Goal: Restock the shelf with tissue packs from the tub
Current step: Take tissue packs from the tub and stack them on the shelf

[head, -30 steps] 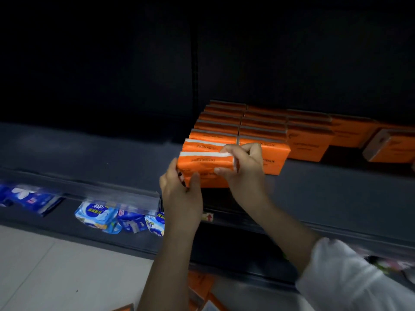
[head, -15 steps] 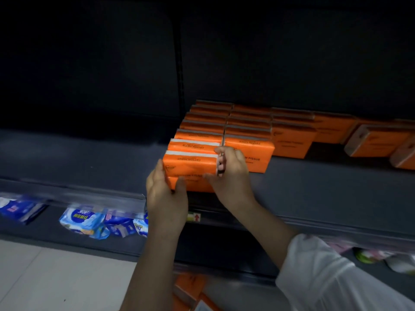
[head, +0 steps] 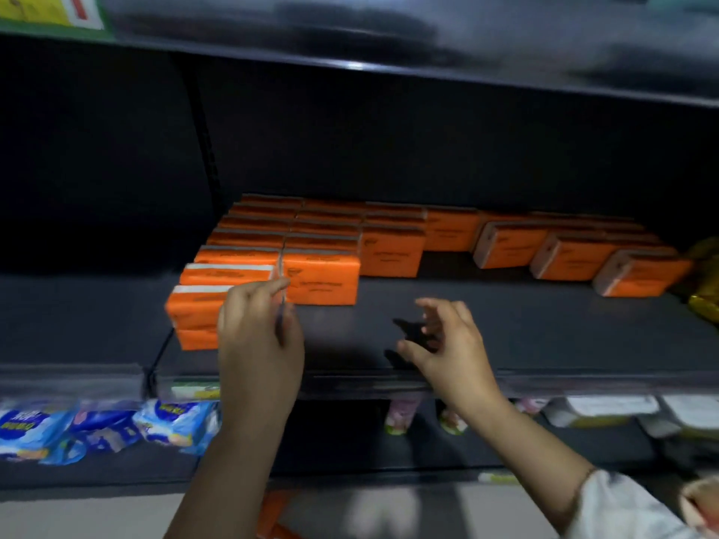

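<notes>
On the lower shelf, at 7 o'clock, lie blue packets [head: 97,425]. Above them the right hand [head: 447,340] hovers over the bare front of the shelf [head: 544,324], fingers spread and loosely bent, holding nothing. At its 9 o'clock the left hand [head: 260,336] has its fingers close together against the right end of the front tissue pack [head: 194,309]; blur hides whether they pinch it or only touch it. Behind that pack, a column of orange packs [head: 253,235] runs toward 12 o'clock. Further rows [head: 389,247] stand toward 2 o'clock.
</notes>
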`<state>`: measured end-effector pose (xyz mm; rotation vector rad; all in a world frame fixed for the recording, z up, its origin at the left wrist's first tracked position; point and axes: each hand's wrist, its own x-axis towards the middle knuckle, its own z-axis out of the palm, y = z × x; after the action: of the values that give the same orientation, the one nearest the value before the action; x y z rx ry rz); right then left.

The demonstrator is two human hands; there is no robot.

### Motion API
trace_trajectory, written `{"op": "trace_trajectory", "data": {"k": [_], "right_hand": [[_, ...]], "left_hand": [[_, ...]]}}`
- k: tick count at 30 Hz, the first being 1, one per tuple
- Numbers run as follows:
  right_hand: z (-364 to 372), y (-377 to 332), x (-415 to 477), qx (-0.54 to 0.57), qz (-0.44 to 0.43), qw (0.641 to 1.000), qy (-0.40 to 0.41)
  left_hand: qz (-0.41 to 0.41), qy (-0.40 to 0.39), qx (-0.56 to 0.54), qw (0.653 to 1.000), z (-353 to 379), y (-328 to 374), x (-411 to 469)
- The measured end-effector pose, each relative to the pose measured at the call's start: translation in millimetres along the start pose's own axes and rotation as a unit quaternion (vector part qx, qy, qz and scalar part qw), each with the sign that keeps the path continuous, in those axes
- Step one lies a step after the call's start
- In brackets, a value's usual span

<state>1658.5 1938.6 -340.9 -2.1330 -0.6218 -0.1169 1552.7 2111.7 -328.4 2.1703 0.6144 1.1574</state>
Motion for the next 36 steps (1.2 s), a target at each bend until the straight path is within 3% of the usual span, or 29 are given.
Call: {"op": "trace_trajectory", "data": {"k": [6, 11, 15, 25, 33, 36], "right_hand": [[-86.0, 60.2, -42.0, -0.098, 0.051, 0.994, 0.014], [-154.6, 120.2, -86.8, -0.161, 0.139, 0.977, 0.033], [-200.9, 162.4, -122.4, -0.193, 0.207, 0.958, 0.049], [-245.6, 234.3, -182.2, -0.144, 0.305, 0.932, 0.133], [-285.0, 293.5, -211.6, -0.120, 0.440, 0.867, 0.204], [-299.9, 307.0, -219.0, -0.158, 0.457, 0.825, 0.292]], "left_hand": [[0.089, -0.183, -0.061, 0.977, 49.2, 71.5, -39.4], [0.191, -0.370, -0.087, 0.905, 86.5, 126.6, -88.2], [0.242, -0.464, -0.047, 0.851, 116.2, 149.9, -121.5], [0.293, -0.530, -0.022, 0.796, 168.5, 188.9, -171.3], [0.308, -0.580, -0.020, 0.754, 198.8, 207.7, -206.1], [0.312, -0.586, -0.011, 0.748, 207.9, 211.8, -215.5]]}}
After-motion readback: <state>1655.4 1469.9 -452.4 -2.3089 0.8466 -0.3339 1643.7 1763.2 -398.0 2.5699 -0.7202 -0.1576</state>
